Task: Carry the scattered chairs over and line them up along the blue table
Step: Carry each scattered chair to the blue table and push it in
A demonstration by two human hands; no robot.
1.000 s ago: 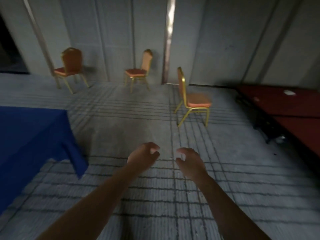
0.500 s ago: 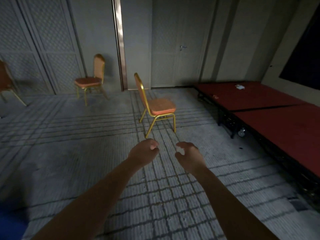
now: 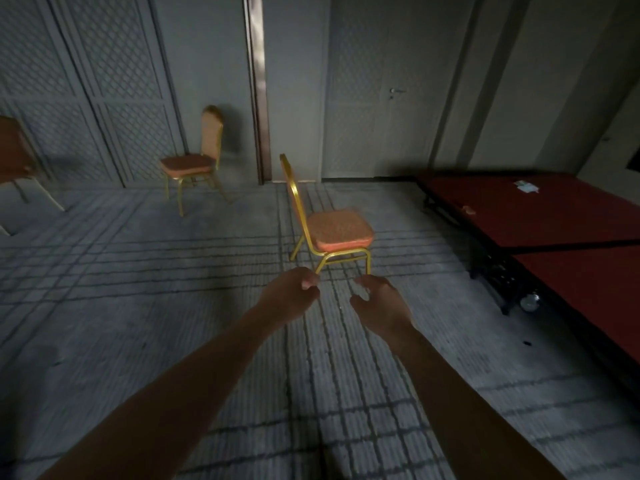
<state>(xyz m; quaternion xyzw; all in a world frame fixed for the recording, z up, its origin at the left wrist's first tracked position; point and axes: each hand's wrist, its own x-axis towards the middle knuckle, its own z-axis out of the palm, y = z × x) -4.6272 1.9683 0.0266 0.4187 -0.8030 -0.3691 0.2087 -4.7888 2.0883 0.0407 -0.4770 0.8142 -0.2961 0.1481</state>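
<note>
Against the frame one second back: loses the blue table from view altogether (then at lower left, a sliver in the bottom left corner half a second back, now out of frame). Brings the nearest chair (image 3: 334,230) from right of centre to frame centre, larger, just above both hands. Reads as a turn away from the table and a walk toward this chair. Judges the step in hand as approach: pickup not yet begun, no chair lined up in view.

Finds the left hand (image 3: 289,295) loosely curled, holding nothing. Finds the right hand (image 3: 381,303) half curled, thumb apart from the fingers, also holding nothing. Holds both forward at frame centre, near each other, not touching, short of the chair.

Locates the nearest chair upright on the carpet (image 3: 138,306), side-on, back at left, seat toward the right. Places the second chair (image 3: 194,162) at upper left of centre, by the wall (image 3: 121,81). Places the third chair (image 3: 14,150) at the left edge, cut off and blurred.

Notes a red platform (image 3: 554,220) along the right, near the chair's seat side but apart, with a pale item (image 3: 527,187) on top. Notes a door (image 3: 374,116) behind. Sees nothing on the carpet between hands and chair. Expects the carry back to need a turn round toward the unseen table.
</note>
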